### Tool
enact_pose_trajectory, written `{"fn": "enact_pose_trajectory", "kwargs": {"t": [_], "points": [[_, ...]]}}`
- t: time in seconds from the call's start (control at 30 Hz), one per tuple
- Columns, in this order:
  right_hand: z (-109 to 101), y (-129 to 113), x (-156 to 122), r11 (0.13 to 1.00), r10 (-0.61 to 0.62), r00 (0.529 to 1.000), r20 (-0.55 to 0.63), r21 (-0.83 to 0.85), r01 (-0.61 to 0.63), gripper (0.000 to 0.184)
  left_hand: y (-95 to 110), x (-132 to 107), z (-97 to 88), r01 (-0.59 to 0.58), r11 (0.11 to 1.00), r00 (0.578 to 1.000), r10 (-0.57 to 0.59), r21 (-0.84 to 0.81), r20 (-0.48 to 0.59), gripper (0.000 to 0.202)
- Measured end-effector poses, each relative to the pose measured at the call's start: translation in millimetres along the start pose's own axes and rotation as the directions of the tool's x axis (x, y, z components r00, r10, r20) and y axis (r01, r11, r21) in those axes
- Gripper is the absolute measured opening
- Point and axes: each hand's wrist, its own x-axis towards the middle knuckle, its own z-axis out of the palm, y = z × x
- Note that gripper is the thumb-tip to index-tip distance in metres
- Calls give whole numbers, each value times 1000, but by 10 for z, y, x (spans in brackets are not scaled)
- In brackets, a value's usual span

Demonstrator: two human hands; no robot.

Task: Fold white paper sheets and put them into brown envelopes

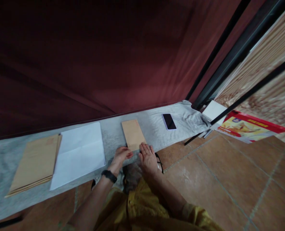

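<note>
A small brown paper envelope (134,133) lies flat on the grey cloth, its near edge towards me. My right hand (148,158) rests on the envelope's near right corner, fingers stretched out and flat. At the near left corner is my left hand (123,154), turned sideways, with its fingers loosely bent and apart. Its fingertips are beside the envelope's near edge; whether they touch it I cannot make out. A black band (109,176) circles my left wrist.
The grey cloth (113,128) covers a long narrow table. White paper sheets (81,154) with a crease and a stack of larger brown envelopes (35,163) lie left. A phone (169,122) lies right. Behind hangs a dark red curtain (132,70); black poles and a printed box (250,126) stand right.
</note>
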Motion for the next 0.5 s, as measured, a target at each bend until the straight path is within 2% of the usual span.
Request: {"fn": "enact_pose_trajectory", "kwargs": {"t": [0.1,0.2,0.27,0.3,0.33,0.37,0.4,0.43,0.47,0.5], "points": [[-73,134,0,999,49,998,-40,16,-48,45,-7,7,-10,45,998,999,-44,-38,9,20],[-135,213,42,989,96,991,-92,117,-85,42,-6,-12,-8,36,996,999,-36,-76,6,20],[-161,226,88,951,202,970,-134,263,-162,39,6,-36,4,15,995,1000,-13,-100,14,19],[-171,223,112,904,290,946,-143,364,-222,38,19,-49,14,4,994,1000,-1,-109,21,20],[-182,216,135,825,396,910,-126,484,-292,37,36,-62,27,-7,993,999,11,-116,31,21],[-194,204,154,704,503,861,-69,611,-362,37,58,-75,43,-18,992,999,23,-122,41,22],[-208,190,169,541,588,808,35,726,-425,36,84,-89,62,-31,991,998,38,-129,52,25],[-224,173,178,350,625,762,170,811,-468,36,114,-104,85,-49,989,996,58,-137,64,28],[-240,156,182,157,608,732,307,858,-490,37,144,-120,112,-68,987,994,80,-146,77,31],[-257,137,182,-15,550,723,418,871,-492,38,174,-139,143,-85,985,991,99,-153,90,34]]}}
